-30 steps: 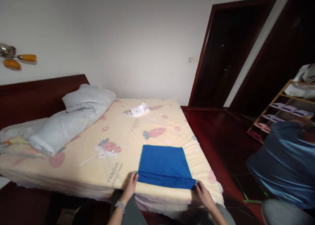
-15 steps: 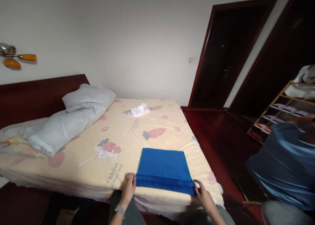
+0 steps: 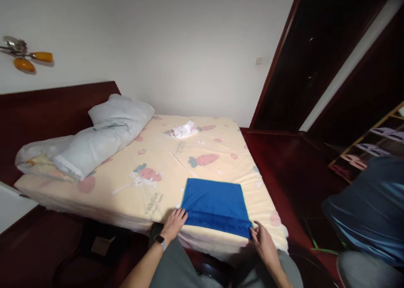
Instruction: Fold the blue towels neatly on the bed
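A blue cloth towel (image 3: 214, 195) with thin green edging lies flat on the near edge of the bed, its near side folded over into a darker band. My left hand (image 3: 174, 224), with a watch on the wrist, has its fingers closed over the left end of that folded band. At the band's right end, my right hand (image 3: 263, 241) holds the corner between thumb and fingers. The undersides of the fingertips are hidden on both sides.
The bed (image 3: 167, 162) has a carrot-print sheet, with a grey quilt (image 3: 104, 136) heaped at left and a crumpled white cloth (image 3: 184, 130) farther back. A person in a blue top (image 3: 369, 212) is at right, near a shoe rack (image 3: 372, 143).
My view has shifted, so the bed appears higher in the picture. My left hand has moved from beside the towel's left edge to lie over the end of the fold. My right hand stays at its corner.
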{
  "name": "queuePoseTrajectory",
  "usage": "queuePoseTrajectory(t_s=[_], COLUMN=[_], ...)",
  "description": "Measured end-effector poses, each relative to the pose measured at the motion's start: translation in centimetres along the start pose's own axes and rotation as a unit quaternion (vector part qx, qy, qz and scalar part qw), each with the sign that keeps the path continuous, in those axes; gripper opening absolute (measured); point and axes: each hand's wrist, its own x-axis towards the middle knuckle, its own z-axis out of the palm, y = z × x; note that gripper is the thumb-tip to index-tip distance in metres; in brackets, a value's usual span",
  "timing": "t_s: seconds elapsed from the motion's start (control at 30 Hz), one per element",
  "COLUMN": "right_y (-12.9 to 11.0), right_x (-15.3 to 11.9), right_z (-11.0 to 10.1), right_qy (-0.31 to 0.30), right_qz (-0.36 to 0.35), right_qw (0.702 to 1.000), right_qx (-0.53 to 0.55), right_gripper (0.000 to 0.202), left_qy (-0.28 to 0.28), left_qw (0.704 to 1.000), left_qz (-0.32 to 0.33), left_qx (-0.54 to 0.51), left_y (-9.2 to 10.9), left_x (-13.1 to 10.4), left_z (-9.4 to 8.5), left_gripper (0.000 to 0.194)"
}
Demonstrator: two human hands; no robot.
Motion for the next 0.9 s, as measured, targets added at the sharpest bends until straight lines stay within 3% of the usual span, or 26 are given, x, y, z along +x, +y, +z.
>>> queuePoseTrajectory(t_s=[0.2,0.43,0.53,0.63,0.7,0.9], right_y=[1.3,1.7,1.7,1.6,1.4,0.1], right_x=[-1.2,-0.2,0.8,1.7,2.2,3.2], right_z=[-0.7,-1.6,-1.5,-1.1,-0.7,1.0], right_qy=[-0.085,-0.178,-0.165,-0.152,-0.148,-0.045], right_qz=[-0.065,-0.098,-0.061,0.010,0.021,0.054], right_qw=[0.994,0.977,0.984,0.987,0.985,0.990], right_qx=[-0.030,-0.065,-0.018,0.043,0.081,0.125], right_gripper=[0.057,0.056,0.055,0.058,0.058,0.064], left_qy=[-0.040,-0.010,0.020,0.041,0.051,0.123], left_qw=[0.998,0.989,0.967,0.935,0.914,0.876], left_qz=[0.025,-0.018,-0.073,-0.123,-0.162,-0.235], left_qx=[-0.038,-0.145,-0.242,-0.329,-0.369,-0.403], left_y=[0.5,0.0,-1.1,-2.0,-2.3,-2.0], left_x=[0.0,-0.6,-0.2,0.3,0.6,2.1], left_z=[-1.5,-2.3,-2.1,-1.3,-0.7,0.6], left_gripper=[0.059,0.074,0.067,0.046,0.033,0.045])
